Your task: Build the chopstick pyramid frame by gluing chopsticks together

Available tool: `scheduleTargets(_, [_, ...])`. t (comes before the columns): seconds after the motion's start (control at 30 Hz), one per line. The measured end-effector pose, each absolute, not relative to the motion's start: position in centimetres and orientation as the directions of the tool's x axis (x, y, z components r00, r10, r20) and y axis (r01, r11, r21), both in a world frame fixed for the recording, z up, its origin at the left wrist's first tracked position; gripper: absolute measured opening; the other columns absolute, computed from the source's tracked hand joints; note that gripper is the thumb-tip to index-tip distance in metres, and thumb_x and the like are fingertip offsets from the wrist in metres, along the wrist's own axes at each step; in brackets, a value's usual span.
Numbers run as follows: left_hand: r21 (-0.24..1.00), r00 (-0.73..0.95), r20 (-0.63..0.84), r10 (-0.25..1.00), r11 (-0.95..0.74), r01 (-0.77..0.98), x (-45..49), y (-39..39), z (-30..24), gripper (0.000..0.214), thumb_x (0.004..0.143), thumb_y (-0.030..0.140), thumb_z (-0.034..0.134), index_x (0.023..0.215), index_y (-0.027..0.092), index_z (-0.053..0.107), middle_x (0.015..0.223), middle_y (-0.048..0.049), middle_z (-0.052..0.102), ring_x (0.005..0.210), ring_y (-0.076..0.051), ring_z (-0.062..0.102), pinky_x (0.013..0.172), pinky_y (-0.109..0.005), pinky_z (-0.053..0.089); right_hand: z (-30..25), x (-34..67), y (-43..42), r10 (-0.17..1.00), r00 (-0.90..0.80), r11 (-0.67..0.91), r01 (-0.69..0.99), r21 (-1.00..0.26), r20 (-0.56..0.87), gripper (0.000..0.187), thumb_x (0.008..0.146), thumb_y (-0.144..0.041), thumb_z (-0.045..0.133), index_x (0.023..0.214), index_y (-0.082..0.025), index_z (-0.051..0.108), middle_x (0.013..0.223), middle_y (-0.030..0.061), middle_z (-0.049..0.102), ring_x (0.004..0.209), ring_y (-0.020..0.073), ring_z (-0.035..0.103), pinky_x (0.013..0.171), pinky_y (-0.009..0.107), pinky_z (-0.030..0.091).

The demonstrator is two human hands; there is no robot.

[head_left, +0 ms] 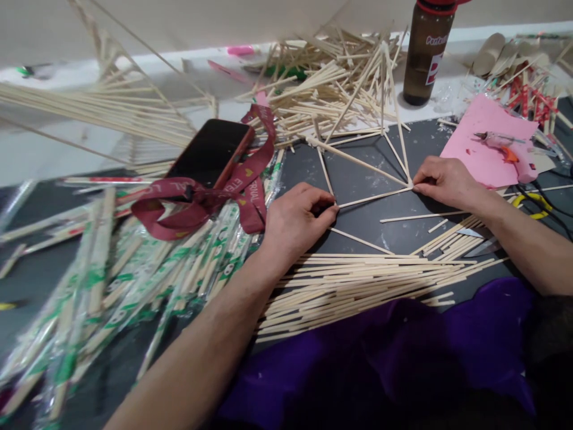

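Note:
A frame of thin wooden chopsticks (362, 161), joined at their ends with whitish blobs, stands on the dark table top. Along its near side lies one chopstick (375, 198). My left hand (301, 216) is closed, its thumb and fingers pinching the left end of that stick. At the stick's right end, my right hand (443, 182) is closed in a pinch at the frame's corner joint. Just below my hands, a loose pile of bare chopsticks (358, 286) lies on the table.
Plastic-wrapped chopsticks (179, 263) cover the left side, with a phone (210, 152) and a maroon lanyard (179, 209) on top. Behind are heaped sticks (308, 89) and a bottle (427, 54). A glue gun (504, 143) lies on pink paper (465, 134) at right, near cables.

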State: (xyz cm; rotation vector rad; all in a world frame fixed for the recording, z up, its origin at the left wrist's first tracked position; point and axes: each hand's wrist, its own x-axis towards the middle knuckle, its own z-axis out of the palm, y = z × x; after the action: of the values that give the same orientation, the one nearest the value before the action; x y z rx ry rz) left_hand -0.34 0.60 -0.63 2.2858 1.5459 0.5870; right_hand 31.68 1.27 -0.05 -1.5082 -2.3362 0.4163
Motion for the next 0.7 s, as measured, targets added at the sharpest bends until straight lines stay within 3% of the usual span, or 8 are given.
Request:
scheduleTargets(0.27, [0.475,0.33,0.166,0.929,-0.369,0.799,-0.24,0.66,-0.52,0.015,0.082,0.03,0.062,0.085,0.022,0.074,0.092,-0.0054,0.075,0.083,-0.022,0.069,0.077,-0.033,0.054,-0.29,31.33,1.33,0.914,-0.384,0.404,0.812,-0.422,0.135,0.013,0.084,-0.024,0.063,0.08,-0.02,0.075,0.084,0.0044,0.069,0.074,0.0166,0.062,0.068,0.028,0.044])
scheduleTargets(0.47, [0.473,0.323,0.156,0.933,-0.358,0.805,-0.37,0.78,-0.61,0.016,0.082,0.032,0.061,0.086,0.024,0.074,0.09,-0.0052,0.074,0.079,-0.021,0.069,0.075,-0.033,0.054,0.5,31.68,1.51,0.933,-0.352,0.337,0.776,-0.533,0.077,0.017,0.084,-0.023,0.063,0.085,-0.023,0.079,0.085,0.0013,0.073,0.074,0.015,0.064,0.071,0.028,0.047])
scheduleTargets(0.7, [0.487,0.324,0.161,0.932,-0.36,0.795,-0.58,0.82,-0.81,0.016,0.083,0.036,0.061,0.087,0.026,0.073,0.093,-0.004,0.074,0.079,-0.021,0.068,0.074,-0.034,0.053,-0.04,31.26,1.63,0.921,-0.371,0.379,0.792,-0.478,0.115,0.012,0.082,-0.019,0.065,0.081,-0.02,0.077,0.084,0.0016,0.07,0.077,0.0146,0.063,0.072,0.026,0.046])
